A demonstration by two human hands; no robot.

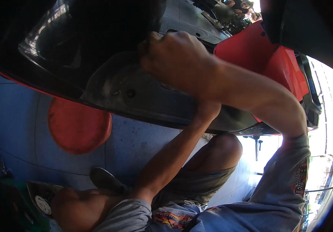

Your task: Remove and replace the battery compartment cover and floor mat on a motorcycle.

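Tiled floor (139, 141) shows beneath the right fingers (150, 60), past a black-and-red vehicle body (245, 48) whose dark grey panel (151, 98) lies just below them, long axis running left to right. I find the right hand (178, 62) curled, fingers together, any grip indeterminable; the left hand (209, 110), mostly behind the right wrist, has fingers I cannot read.

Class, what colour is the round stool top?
The stool top is red, seen in the head view.
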